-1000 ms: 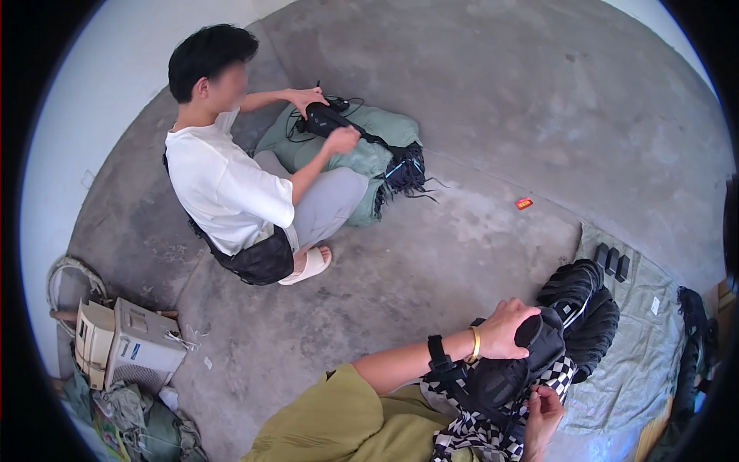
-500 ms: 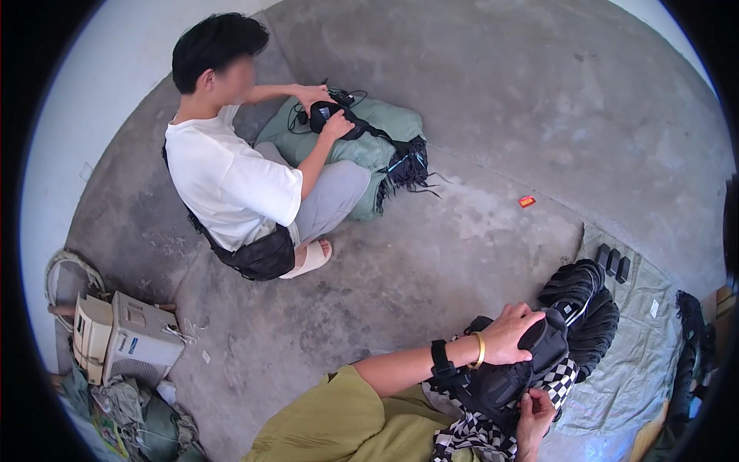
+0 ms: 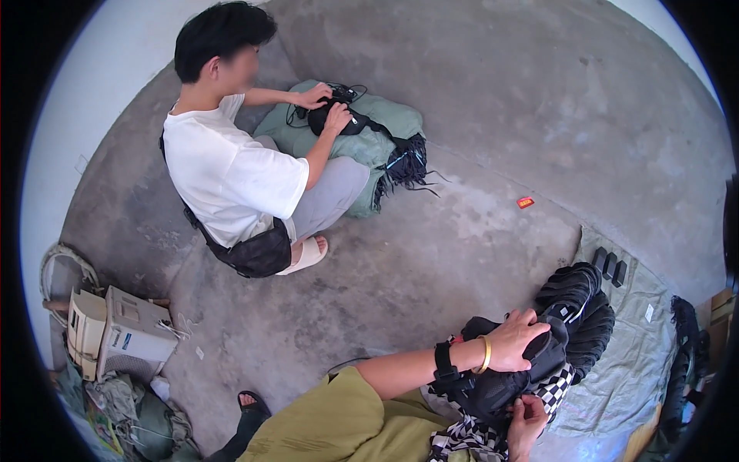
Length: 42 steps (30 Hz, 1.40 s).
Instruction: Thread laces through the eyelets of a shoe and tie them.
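Observation:
A black fabric bag (image 3: 502,383) lies at my lap, over black-and-white checkered cloth (image 3: 469,435). My left hand (image 3: 520,342), with a gold bracelet and a black wristband, grips the bag's upper part, thumb and fingers around its edge. Below it, my right hand (image 3: 527,422) is at the bag's near side, its thumb and fingers pinched together beside the checkered cloth. What is between those fingers is too small to make out. Bundled black pleated straps or cloth (image 3: 589,319) lie just past the bag.
Ahead on the left, a person (image 3: 231,162) squats with both hands on a black pouch (image 3: 335,117) atop a green bundle (image 3: 392,115). Black blocks (image 3: 608,267) sit on a grey-green sheet (image 3: 616,385). An old boxy appliance (image 3: 138,331) stands at left.
A foot in a black sandal has come into view at lower left. The other person's hands have shifted on the pouch. My hands keep nearly the same hold on the bag.

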Each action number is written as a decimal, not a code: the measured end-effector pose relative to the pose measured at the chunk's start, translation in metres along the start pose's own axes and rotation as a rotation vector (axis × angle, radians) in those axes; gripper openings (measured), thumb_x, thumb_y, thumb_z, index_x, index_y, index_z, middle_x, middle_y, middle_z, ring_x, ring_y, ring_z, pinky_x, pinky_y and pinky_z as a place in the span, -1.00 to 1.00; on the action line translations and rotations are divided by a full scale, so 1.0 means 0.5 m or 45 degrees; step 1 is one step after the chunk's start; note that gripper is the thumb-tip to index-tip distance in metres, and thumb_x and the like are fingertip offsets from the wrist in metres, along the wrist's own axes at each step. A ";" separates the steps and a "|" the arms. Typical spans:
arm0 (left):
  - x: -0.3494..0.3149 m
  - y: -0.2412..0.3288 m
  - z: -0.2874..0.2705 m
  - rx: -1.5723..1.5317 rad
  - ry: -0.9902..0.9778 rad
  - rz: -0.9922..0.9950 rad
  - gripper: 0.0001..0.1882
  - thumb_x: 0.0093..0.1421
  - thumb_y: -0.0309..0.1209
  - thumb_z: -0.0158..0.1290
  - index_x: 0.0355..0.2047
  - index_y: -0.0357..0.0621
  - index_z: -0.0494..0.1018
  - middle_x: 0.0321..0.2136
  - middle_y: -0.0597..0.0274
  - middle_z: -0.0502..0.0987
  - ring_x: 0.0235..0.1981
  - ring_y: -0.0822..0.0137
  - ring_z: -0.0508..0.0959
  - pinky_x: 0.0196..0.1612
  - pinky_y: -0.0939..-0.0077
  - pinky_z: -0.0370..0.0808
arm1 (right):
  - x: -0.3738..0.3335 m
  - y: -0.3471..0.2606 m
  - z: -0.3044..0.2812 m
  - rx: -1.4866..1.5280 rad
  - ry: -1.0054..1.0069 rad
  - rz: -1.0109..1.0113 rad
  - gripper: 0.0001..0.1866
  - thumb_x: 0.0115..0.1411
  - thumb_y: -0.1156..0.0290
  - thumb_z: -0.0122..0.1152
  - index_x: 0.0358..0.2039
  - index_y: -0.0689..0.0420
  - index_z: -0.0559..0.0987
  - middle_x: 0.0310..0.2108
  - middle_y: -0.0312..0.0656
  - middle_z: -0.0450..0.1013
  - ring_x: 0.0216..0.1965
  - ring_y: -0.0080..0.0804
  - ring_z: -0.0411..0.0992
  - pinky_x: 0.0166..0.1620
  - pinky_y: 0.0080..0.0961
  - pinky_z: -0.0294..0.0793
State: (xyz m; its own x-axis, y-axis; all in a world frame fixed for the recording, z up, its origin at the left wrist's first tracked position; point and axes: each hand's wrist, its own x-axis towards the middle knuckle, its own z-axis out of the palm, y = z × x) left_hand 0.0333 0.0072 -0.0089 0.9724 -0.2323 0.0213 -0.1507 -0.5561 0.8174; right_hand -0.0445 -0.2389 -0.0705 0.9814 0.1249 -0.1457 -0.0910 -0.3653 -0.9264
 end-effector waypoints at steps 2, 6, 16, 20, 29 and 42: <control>0.000 0.001 0.007 0.007 0.014 0.025 -0.09 -0.11 -0.40 0.37 0.29 -0.23 0.28 0.12 -0.11 0.29 0.09 -0.14 0.32 0.22 0.12 0.34 | -0.001 0.004 -0.001 0.010 0.015 -0.006 -0.94 0.24 0.69 0.19 -0.27 0.31 0.54 -0.42 -0.24 0.50 -0.48 -0.52 0.52 -0.36 -0.60 0.49; -0.006 0.003 0.018 0.042 0.045 0.026 -0.08 -0.11 -0.40 0.37 0.30 -0.23 0.26 0.12 -0.14 0.29 0.09 -0.15 0.31 0.24 0.11 0.33 | -0.002 0.004 -0.002 0.018 0.020 -0.014 -0.95 0.25 0.68 0.20 -0.27 0.31 0.54 -0.43 -0.25 0.51 -0.48 -0.53 0.51 -0.36 -0.61 0.49; -0.010 0.000 0.029 0.040 0.081 0.032 -0.03 -0.08 -0.39 0.36 0.35 -0.19 0.18 0.15 -0.17 0.25 0.13 -0.18 0.27 0.26 0.06 0.31 | -0.003 0.010 -0.003 0.037 0.031 -0.020 -0.96 0.28 0.65 0.22 -0.26 0.30 0.54 -0.44 -0.26 0.51 -0.48 -0.55 0.50 -0.36 -0.61 0.48; -0.010 -0.002 0.027 -0.030 0.085 0.041 -0.06 -0.05 -0.40 0.36 0.34 -0.20 0.19 0.13 -0.16 0.26 0.15 -0.16 0.27 0.27 0.08 0.30 | -0.007 -0.005 0.002 0.107 0.086 -0.032 -0.97 0.31 0.61 0.21 -0.25 0.29 0.55 -0.42 -0.28 0.51 -0.48 -0.59 0.47 -0.37 -0.65 0.47; -0.065 -0.012 0.049 -0.086 0.212 0.109 -0.24 0.04 -0.43 0.34 0.22 -0.22 0.23 0.07 -0.08 0.26 0.15 -0.08 0.32 0.23 0.14 0.31 | 0.001 -0.035 -0.013 0.181 0.172 -0.018 -0.91 0.35 0.50 0.23 -0.22 0.26 0.60 -0.32 -0.27 0.57 -0.50 -0.67 0.40 -0.42 -0.71 0.42; -0.088 -0.005 0.049 -0.114 0.318 0.028 -0.53 0.09 -0.34 0.34 -0.04 -0.07 0.39 -0.04 0.16 0.32 0.06 0.12 0.43 0.01 0.30 0.48 | -0.002 -0.017 -0.002 0.158 0.127 -0.079 -0.89 0.35 0.49 0.25 -0.21 0.27 0.61 -0.34 -0.31 0.55 -0.49 -0.68 0.39 -0.41 -0.72 0.39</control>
State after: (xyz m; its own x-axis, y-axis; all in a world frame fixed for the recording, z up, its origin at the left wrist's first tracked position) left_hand -0.0133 -0.0006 -0.0260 0.9846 -0.0334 0.1716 -0.1665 -0.4775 0.8627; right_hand -0.0444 -0.2370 -0.0623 0.9971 0.0495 -0.0577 -0.0440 -0.2424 -0.9692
